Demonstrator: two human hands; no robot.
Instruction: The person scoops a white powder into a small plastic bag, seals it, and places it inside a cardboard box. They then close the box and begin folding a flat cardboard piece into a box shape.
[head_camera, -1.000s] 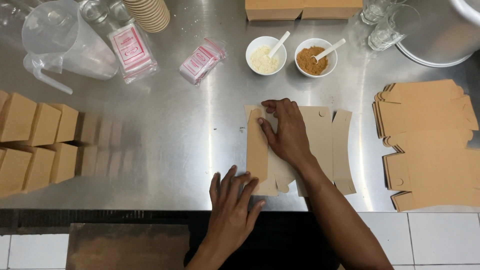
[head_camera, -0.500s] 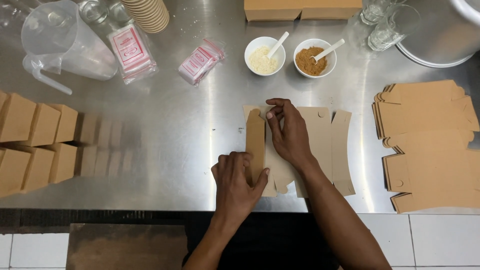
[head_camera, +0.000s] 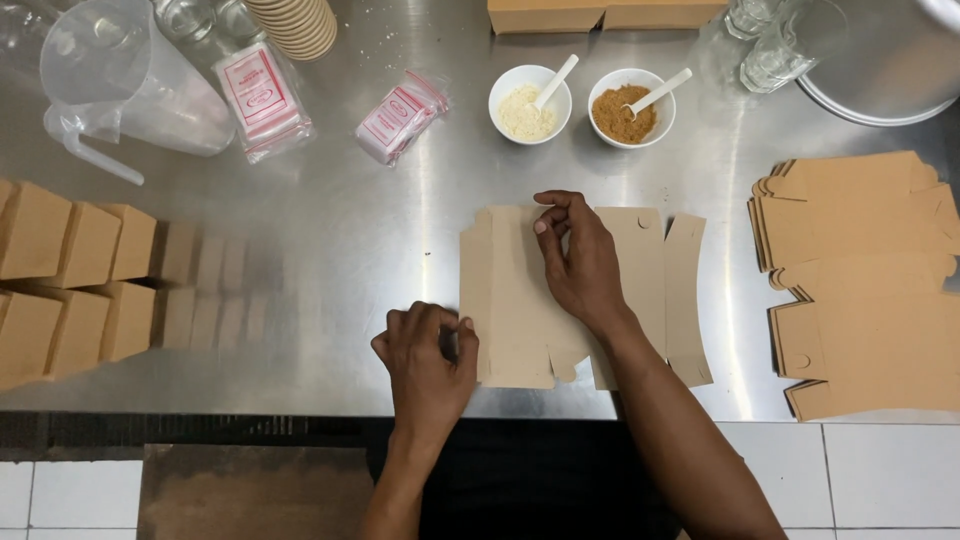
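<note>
A flat brown cardboard box blank lies on the steel counter in front of me. My right hand rests on its middle, with thumb and fingers pinching the top edge of the left panel. My left hand sits at the blank's lower left edge, fingers curled against the side flap. The left panel looks slightly lifted along its fold.
A stack of flat blanks lies at the right. Folded brown boxes stand in rows at the left. Behind are two white bowls with spoons, plastic packets, a clear jug, glasses and stacked cups.
My left hand moved up from the counter's front edge to the blank's left side. My right hand shifted its fingers to the top edge, and the left panel has been raised along its fold.
</note>
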